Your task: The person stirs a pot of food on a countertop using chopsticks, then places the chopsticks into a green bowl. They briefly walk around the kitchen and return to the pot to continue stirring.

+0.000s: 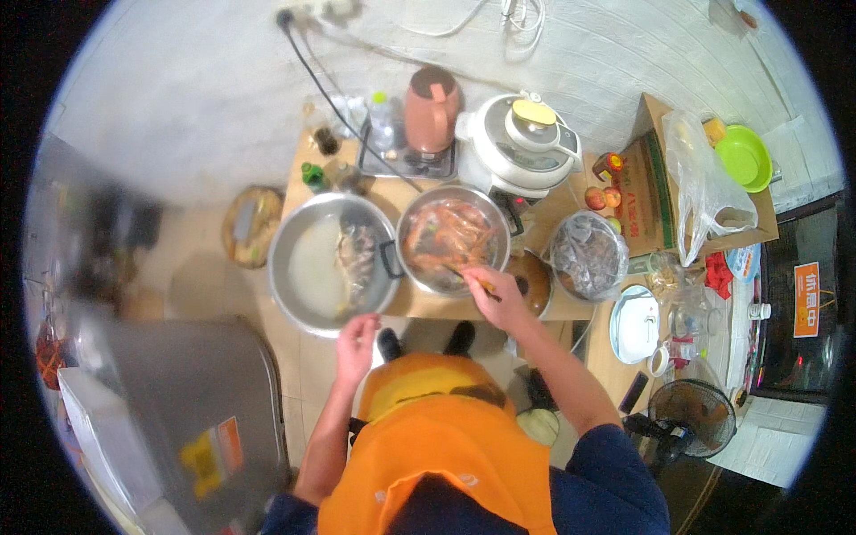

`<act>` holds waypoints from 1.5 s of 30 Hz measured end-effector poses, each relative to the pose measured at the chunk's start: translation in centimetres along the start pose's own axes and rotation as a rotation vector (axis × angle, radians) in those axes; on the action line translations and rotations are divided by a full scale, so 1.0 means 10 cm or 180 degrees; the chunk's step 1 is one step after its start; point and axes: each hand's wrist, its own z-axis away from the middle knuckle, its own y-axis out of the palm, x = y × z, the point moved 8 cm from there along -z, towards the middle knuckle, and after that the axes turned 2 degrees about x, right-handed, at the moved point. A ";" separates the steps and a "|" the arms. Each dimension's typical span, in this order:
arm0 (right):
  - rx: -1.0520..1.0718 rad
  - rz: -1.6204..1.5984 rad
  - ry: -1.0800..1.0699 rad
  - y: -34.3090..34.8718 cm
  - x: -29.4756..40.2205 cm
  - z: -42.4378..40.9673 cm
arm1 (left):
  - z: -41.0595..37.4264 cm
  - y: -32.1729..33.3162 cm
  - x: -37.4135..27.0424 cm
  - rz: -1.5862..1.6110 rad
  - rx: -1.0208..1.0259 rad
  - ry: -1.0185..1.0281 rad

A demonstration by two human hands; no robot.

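My right hand [498, 297] grips a thin utensil [456, 271], perhaps chopsticks, whose tip reaches into the near side of a metal pot [501, 261]. Reddish-orange food pieces [455, 231], glossy with sauce, fill much of this pot. To its left stands a wide metal basin [284, 294] holding cloudy, pale liquid [311, 254]. What looks like a scored fish [358, 261] lies along the basin's right side. At the basin's front rim is my left hand [356, 344], fingers loosely curled; whether they touch the rim or hold anything small is unclear.
Behind the pot stand a pink kettle [428, 120] and a white electric cooker [518, 144]. A plastic-covered bowl [588, 254], apples [595, 198] and a cardboard box [645, 194] are at right. A black cable [328, 100] hangs over the tray [401, 165]. A knife lies on a round chopping board [264, 244].
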 end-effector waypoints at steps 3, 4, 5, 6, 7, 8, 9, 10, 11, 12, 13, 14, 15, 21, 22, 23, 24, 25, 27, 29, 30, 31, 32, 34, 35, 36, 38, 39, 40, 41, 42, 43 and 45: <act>0.0275 -0.0040 0.0128 -0.06 0.11 0.06 | 0.05 -0.02 0.02 0.0035 -0.0070 -0.0142; 0.0358 -0.0165 0.0361 -0.07 0.09 0.07 | 0.06 -0.02 0.05 0.0084 -0.0073 -0.0132; 0.0357 -0.0127 0.0409 -0.06 0.08 0.05 | 0.05 -0.02 0.10 0.0133 -0.0075 -0.0122; 0.0334 -0.0094 0.0458 -0.03 0.07 0.01 | 0.04 -0.02 0.10 0.0173 -0.0061 -0.0103; 0.0314 -0.0061 0.0507 0.00 0.06 -0.03 | 0.03 -0.01 0.09 0.0141 -0.0023 -0.0080; 0.0151 -0.0172 0.0523 0.01 0.02 -0.06 | 0.03 0.00 0.09 0.0109 0.0013 -0.0057; -0.0008 -0.0284 0.0547 0.03 -0.04 -0.08 | 0.03 0.02 0.07 0.0077 0.0050 -0.0044; -0.0166 -0.0397 0.0569 0.04 -0.10 -0.10 | 0.01 0.03 0.06 0.0059 0.0068 -0.0038; -0.0166 -0.0375 0.0673 0.06 -0.17 -0.11 | -0.03 0.04 0.04 0.0041 0.0084 -0.0033; -0.0161 -0.0357 0.0772 0.09 -0.22 -0.14 | -0.05 0.04 0.03 0.0021 0.0091 -0.0026; -0.0154 -0.0339 0.0869 0.12 -0.27 -0.16 | -0.05 0.04 0.03 0.0045 0.0087 -0.0020; -0.0174 -0.0312 0.0859 0.15 -0.28 -0.18 | -0.05 0.03 0.04 0.0070 0.0083 -0.0014; -0.0196 -0.0271 0.0855 0.16 -0.30 -0.19 | -0.05 0.05 0.04 0.0107 0.0087 -0.0012; -0.0285 -0.0399 0.0472 0.36 -0.33 -0.29 | -0.02 0.07 0.02 -0.0062 0.0147 -0.0025; -0.0353 -0.0289 0.0490 0.30 -0.33 -0.28 | -0.01 0.04 0.02 -0.0062 0.0127 -0.0017; -0.0421 -0.0178 0.0508 0.24 -0.33 -0.26 | 0.00 0.01 0.01 -0.0063 0.0108 -0.0008; -0.0414 -0.0243 0.0779 0.10 -0.16 -0.24 | 0.01 0.00 0.01 -0.0042 0.0077 -0.0005; -0.0398 -0.0369 0.0888 0.07 -0.26 -0.22 | 0.02 -0.01 0.05 0.0032 0.0032 -0.0023; -0.0396 -0.0627 0.1110 0.05 -0.43 -0.21 | 0.00 -0.03 0.10 0.0168 -0.0032 -0.0047; -0.0571 -0.0715 0.1242 0.01 -0.43 -0.19 | 0.02 -0.02 0.10 0.0035 0.0046 -0.0059; -0.0650 -0.0629 0.1222 -0.01 -0.39 -0.18 | 0.03 -0.01 0.09 -0.0037 0.0081 -0.0065; -0.0730 -0.0542 0.1203 -0.03 -0.37 -0.18 | 0.02 0.00 0.09 -0.0015 0.0092 -0.0058; -0.0728 -0.0583 0.1228 -0.02 -0.38 -0.18 | 0.01 0.02 0.09 0.0007 0.0104 -0.0051; -0.0722 -0.0673 0.1277 0.01 -0.42 -0.21 | -0.01 0.03 0.10 0.0034 0.0099 -0.0018; -0.0744 -0.0724 0.1294 0.01 -0.44 -0.25 | -0.03 0.03 0.11 0.0043 0.0084 0.0007; -0.0776 -0.0771 0.1322 -0.01 -0.47 -0.28 | -0.04 0.05 0.10 0.0054 0.0082 0.0028; -0.0880 -0.0740 0.1104 -0.02 -0.56 -0.36 | -0.07 0.09 0.09 0.0019 0.0126 -0.0054; -0.0970 -0.0660 0.0846 0.01 -0.71 -0.41 | -0.11 0.12 0.07 -0.0002 0.0157 -0.0073; -0.1035 -0.0578 0.0592 0.01 -0.73 -0.45 | -0.12 0.14 0.06 -0.0011 0.0178 -0.0042; -0.0906 -0.0439 0.0663 0.04 -0.81 -0.44 | -0.14 0.15 0.06 -0.0019 0.0199 -0.0011; -0.0765 -0.0310 0.0733 0.08 -0.78 -0.45 | -0.15 0.15 0.05 -0.0034 0.0208 0.0013; -0.0624 -0.0182 0.0802 0.11 -0.76 -0.45 | -0.15 0.14 0.05 -0.0012 0.0215 0.0009; -0.0600 -0.0247 0.0944 -0.01 -0.53 -0.42 | -0.13 0.12 0.06 0.0037 0.0209 0.0001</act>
